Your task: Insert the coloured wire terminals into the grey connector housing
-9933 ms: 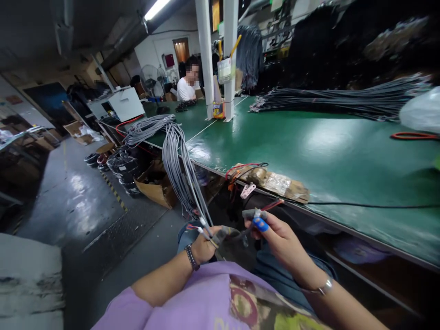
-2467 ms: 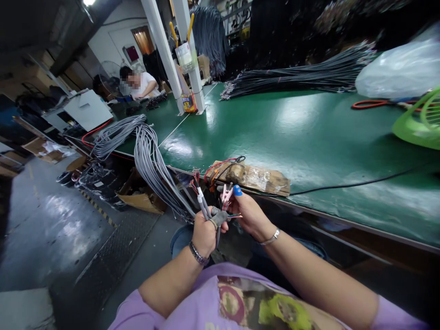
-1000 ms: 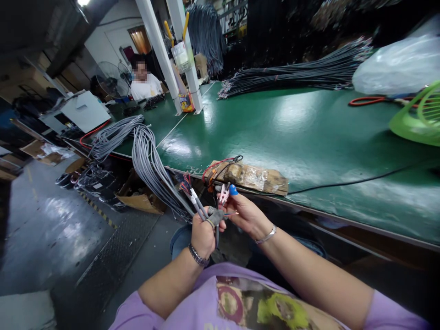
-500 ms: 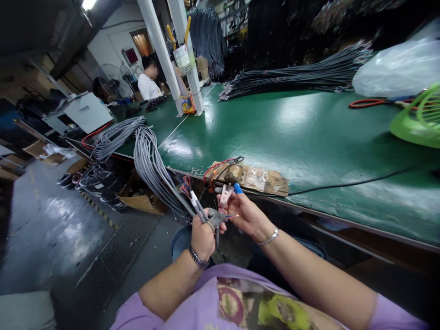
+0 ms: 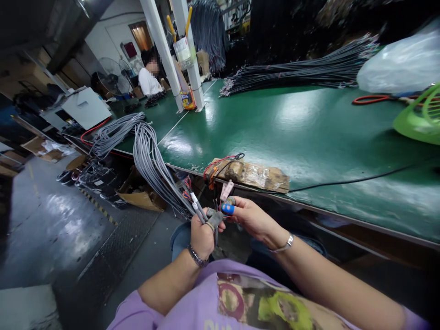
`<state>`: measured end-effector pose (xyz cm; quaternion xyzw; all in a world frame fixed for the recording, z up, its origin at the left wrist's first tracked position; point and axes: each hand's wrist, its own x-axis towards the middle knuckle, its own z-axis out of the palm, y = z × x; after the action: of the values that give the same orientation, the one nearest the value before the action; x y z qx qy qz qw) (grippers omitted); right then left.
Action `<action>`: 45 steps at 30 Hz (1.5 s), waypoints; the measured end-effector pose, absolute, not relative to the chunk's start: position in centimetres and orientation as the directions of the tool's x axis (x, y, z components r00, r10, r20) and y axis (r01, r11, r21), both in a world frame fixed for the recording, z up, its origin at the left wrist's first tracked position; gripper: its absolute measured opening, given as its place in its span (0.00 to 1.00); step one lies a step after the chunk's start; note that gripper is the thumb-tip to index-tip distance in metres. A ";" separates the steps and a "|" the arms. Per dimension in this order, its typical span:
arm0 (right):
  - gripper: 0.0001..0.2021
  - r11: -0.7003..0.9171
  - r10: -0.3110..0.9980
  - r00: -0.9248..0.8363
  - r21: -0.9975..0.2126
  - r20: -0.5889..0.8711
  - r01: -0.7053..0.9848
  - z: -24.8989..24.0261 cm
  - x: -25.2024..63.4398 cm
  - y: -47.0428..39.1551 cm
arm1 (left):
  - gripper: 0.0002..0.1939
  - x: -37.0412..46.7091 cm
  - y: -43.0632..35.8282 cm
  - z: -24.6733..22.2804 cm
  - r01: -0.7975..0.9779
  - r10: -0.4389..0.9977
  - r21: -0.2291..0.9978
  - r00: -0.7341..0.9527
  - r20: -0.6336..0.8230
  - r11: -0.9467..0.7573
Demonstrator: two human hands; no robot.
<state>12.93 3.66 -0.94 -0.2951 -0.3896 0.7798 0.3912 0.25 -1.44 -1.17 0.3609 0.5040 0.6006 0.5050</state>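
My left hand (image 5: 203,236) is closed round several grey cables (image 5: 200,211), with a grey covering on its thumb. Stripped ends with red, blue and orange wires (image 5: 187,187) stick up beyond its fingers. Close against it, my right hand (image 5: 250,217) pinches thin wires between thumb and finger; blue tape wraps one digit. Just above the pinch, a pale pink clip-like piece (image 5: 226,189) stands at the bench edge. The fingers partly hide the wire tips.
On the green bench (image 5: 275,128) lies a worn wooden board (image 5: 263,177) with cords on it. A long bundle of grey cables (image 5: 151,156) hangs over the edge to the left. Black cables (image 5: 292,75) lie at the back. A green basket (image 5: 421,120) sits at right.
My right hand has moved from beside the pink piece down toward my left hand, its thumb and finger closing on the thin wires. My left hand stays almost still with the cables.
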 end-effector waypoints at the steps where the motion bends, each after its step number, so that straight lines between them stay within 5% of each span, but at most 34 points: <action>1: 0.12 -0.383 0.846 -0.511 -0.840 -0.153 -0.383 -0.9 12.9 3.6 | 0.14 0.3 -1.4 -1.1 -0.247 0.970 0.969 -0.233 -0.071 0.012; 8: 0.11 -0.406 0.862 -0.476 -0.799 -0.174 -0.443 -1.2 12.8 3.4 | 0.14 0.2 -1.4 -0.7 -0.287 0.962 0.958 -0.267 -0.059 -0.021; 14: 0.17 -0.538 0.833 -0.478 -0.615 -0.281 -0.577 -2.4 12.9 5.5 | 0.13 0.2 -1.3 -0.1 -0.388 0.957 0.922 -0.271 -0.101 -0.012; 26: 0.14 -0.500 0.864 -0.438 -0.513 -0.247 -0.697 -2.3 11.2 6.9 | 0.11 0.9 -0.5 -0.3 -0.342 0.961 0.940 -0.258 -0.099 0.005; 38: 0.20 -0.537 0.839 -0.503 -0.470 -0.208 -0.700 -2.2 11.4 6.4 | 0.12 0.5 -0.9 -0.8 -0.311 0.960 0.950 -0.263 -0.093 0.006; 45: 0.14 -0.519 0.845 -0.492 -0.541 -0.209 -0.662 -1.7 12.0 6.3 | 0.11 0.1 -1.4 -0.4 -0.370 0.951 0.928 -0.298 -0.086 -0.032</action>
<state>11.97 6.27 -1.67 -0.2305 -0.1989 0.8405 0.4481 0.13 -1.43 -0.40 0.3050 0.4757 0.6502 0.5079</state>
